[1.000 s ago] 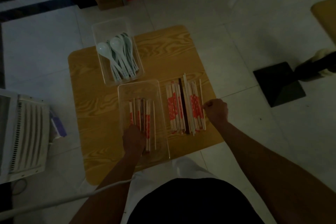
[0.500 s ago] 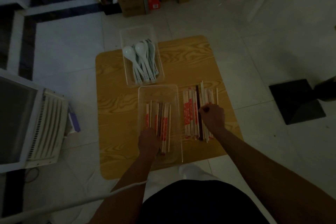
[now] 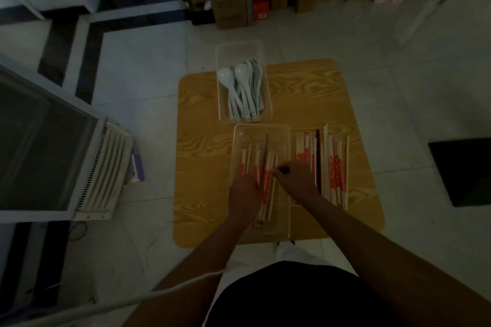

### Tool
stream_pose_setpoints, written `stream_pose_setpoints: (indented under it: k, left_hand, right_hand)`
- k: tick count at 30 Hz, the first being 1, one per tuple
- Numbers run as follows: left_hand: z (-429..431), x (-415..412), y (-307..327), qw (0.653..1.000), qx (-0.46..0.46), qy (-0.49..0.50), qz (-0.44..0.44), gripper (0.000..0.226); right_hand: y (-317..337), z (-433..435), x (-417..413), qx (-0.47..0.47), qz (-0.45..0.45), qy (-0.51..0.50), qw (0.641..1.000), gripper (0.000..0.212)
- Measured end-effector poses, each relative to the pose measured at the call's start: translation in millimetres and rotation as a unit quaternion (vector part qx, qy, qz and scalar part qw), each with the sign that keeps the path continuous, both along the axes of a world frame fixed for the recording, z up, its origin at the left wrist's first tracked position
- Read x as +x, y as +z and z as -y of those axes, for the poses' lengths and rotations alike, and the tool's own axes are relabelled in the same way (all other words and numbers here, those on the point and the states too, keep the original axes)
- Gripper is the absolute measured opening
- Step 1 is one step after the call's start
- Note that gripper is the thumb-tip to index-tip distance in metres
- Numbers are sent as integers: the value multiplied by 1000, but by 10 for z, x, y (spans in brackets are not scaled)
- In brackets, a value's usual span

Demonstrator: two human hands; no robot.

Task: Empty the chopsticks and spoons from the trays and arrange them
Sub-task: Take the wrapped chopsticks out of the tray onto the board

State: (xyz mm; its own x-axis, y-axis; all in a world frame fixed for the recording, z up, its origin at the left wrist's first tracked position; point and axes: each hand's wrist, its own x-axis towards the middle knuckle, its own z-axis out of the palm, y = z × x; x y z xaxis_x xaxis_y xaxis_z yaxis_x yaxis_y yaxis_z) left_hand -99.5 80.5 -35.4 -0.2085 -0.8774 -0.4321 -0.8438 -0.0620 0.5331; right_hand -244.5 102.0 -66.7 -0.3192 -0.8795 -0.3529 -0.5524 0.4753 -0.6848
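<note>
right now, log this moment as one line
step: emptying near tray | left hand: grips chopsticks in it | right hand: at same chopsticks, grip unclear | chopstick pile: table, right of tray | spoons: far tray

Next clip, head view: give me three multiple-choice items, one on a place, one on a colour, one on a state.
1. Where do the loose chopsticks lie?
A) on the table, right of the near tray
B) in a cardboard box
C) on the floor

2. The spoons are:
A) black
B) white
C) red

3. The far tray is:
A) overturned
B) emptied
C) holding spoons

Answers:
1 A, they rest on the wood beside the near tray.
2 B, the bowls and handles look pale.
3 C, the spoons lie inside it and it stands upright.
</note>
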Motion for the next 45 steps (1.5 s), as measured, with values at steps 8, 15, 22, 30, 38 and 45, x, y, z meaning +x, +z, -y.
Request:
stream_pose_setpoints:
  k: [8, 15, 22, 30, 38, 45]
  left_hand:
    - [-20, -52, 36, 998, -14, 41, -53, 30]
    - [3, -183, -94, 992, 45, 31, -112, 21]
    - [43, -412, -126, 987, 78, 33, -134, 15]
    - [39, -761, -152, 986, 93, -1, -136, 20]
    - [38, -1278, -360, 994, 63, -84, -27, 22]
    - [115, -1428, -614, 992, 10, -108, 70, 16]
  right_hand:
    - [79, 69, 130, 1, 125, -21, 992, 19]
    - [177, -20, -236, 23, 147, -83, 985, 21]
    - [-54, -264, -1103, 95, 30, -210, 973, 30]
    - [-296, -491, -1473, 182, -24, -244, 952, 21]
    - [-333, -459, -1404, 190, -36, -269, 944, 30]
    - [-355, -480, -1448, 195, -52, -279, 939, 25]
